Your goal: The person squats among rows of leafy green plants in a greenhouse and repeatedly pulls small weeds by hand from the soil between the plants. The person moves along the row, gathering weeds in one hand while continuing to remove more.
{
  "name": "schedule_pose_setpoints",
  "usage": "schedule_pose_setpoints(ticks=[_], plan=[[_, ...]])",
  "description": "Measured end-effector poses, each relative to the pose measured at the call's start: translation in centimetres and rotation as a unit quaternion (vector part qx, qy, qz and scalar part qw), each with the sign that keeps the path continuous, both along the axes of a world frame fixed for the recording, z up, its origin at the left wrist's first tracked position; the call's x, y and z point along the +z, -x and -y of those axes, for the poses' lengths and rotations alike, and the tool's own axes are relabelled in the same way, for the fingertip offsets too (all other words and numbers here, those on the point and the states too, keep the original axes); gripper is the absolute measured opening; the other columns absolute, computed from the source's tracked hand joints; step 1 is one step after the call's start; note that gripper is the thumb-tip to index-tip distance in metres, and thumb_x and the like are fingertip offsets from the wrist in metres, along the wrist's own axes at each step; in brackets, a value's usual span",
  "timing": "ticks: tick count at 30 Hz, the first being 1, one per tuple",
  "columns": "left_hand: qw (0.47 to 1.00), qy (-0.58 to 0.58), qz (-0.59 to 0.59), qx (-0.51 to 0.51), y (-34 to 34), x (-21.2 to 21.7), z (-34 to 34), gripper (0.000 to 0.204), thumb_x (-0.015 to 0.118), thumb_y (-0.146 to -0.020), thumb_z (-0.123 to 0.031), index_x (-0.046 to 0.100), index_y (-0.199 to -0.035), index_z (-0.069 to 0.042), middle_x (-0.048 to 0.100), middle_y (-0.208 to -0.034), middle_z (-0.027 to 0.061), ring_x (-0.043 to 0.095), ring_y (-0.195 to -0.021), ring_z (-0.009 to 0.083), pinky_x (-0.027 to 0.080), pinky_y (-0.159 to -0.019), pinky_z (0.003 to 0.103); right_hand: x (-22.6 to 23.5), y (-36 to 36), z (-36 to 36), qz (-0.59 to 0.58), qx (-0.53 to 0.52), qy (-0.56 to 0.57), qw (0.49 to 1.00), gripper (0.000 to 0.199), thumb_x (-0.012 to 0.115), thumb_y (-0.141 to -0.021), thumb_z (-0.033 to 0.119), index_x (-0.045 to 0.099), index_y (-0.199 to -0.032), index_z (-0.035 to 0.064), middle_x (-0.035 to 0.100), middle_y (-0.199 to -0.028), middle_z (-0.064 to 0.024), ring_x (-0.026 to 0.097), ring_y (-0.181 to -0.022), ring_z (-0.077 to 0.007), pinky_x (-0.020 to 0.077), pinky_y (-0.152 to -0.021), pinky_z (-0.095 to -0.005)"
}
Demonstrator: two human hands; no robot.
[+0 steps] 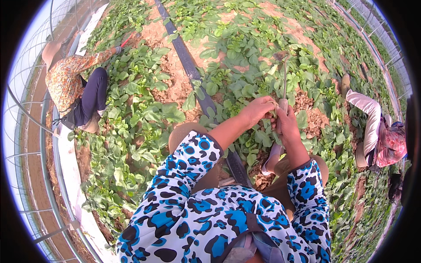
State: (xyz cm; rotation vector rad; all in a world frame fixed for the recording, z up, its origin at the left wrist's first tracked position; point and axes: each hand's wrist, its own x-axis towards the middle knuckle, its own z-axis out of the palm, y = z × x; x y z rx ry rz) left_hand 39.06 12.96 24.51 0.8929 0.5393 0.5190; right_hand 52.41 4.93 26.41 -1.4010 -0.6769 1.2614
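My right hand (287, 122) is closed around the light handle of a small hand hoe (285, 81). The hoe's thin metal shaft points away from me, and its small brownish head is at the far end, over the leaves. Close beside the handle, my left hand (258, 111) has its fingers pinched together. Something thin and pale shows at those fingertips, too small to name. Both hands are in front of my knees, above low green leafy plants (263, 136).
A black drip hose (186, 61) runs between the plant rows, passing left of my hands. One person (72, 87) crouches among the plants at the left, holding a red-handled tool. Another person (379, 131) crouches at the right. Metal greenhouse hoops (48, 118) line the left side.
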Motion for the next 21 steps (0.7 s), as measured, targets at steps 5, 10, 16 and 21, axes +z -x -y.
schedule_pose_setpoints(ticks=[5, 10, 16, 21], plan=[[0.999, -0.016, -0.012, 0.034, 0.4, 0.4, 0.4, 0.037, 0.065, -0.091, -0.036, 0.052, -0.108, -0.006, 0.054, -0.101, 0.0053, 0.054, -0.077, 0.0134, 0.048, -0.069, 0.028, 0.4, 1.0, -0.5, 0.074, 0.009, 0.015, 0.997, 0.030, 0.059, -0.094, 0.024, 0.046, -0.116, 0.0085, 0.056, -0.083, -0.0014, 0.053, -0.062, -0.0094, 0.0438, -0.051, -0.0228], [0.997, -0.008, -0.036, 0.062, 0.6, -1.1, -0.4, 0.022, 0.064, -0.092, -0.023, 0.054, -0.101, -0.006, 0.057, -0.086, 0.0021, 0.051, -0.074, 0.0112, 0.043, -0.062, 0.026, 0.4, 2.5, -0.9, 0.076, 0.022, -0.005, 0.997, 0.021, 0.059, -0.093, 0.019, 0.048, -0.107, 0.0089, 0.057, -0.079, -0.0009, 0.053, -0.061, -0.0080, 0.0431, -0.051, -0.0221], [0.990, -0.016, 0.023, 0.139, 1.5, -1.1, -1.4, 0.013, 0.061, -0.092, -0.019, 0.056, -0.094, -0.007, 0.055, -0.086, 0.0004, 0.051, -0.075, 0.0099, 0.045, -0.064, 0.027, 0.3, 3.4, -1.3, 0.017, 0.009, -0.021, 1.000, 0.017, 0.059, -0.093, 0.021, 0.051, -0.106, 0.0128, 0.056, -0.080, 0.0007, 0.054, -0.065, -0.0070, 0.0414, -0.051, -0.0208], [0.984, -0.052, 0.048, 0.164, 1.7, -0.9, -1.6, 0.014, 0.060, -0.092, -0.017, 0.056, -0.095, -0.005, 0.056, -0.087, 0.0007, 0.051, -0.076, 0.0102, 0.047, -0.065, 0.029, 0.4, 4.0, -1.5, -0.011, -0.001, -0.020, 1.000, 0.020, 0.058, -0.094, 0.020, 0.053, -0.112, 0.0140, 0.060, -0.088, 0.0002, 0.054, -0.072, -0.0066, 0.0423, -0.053, -0.0195]])
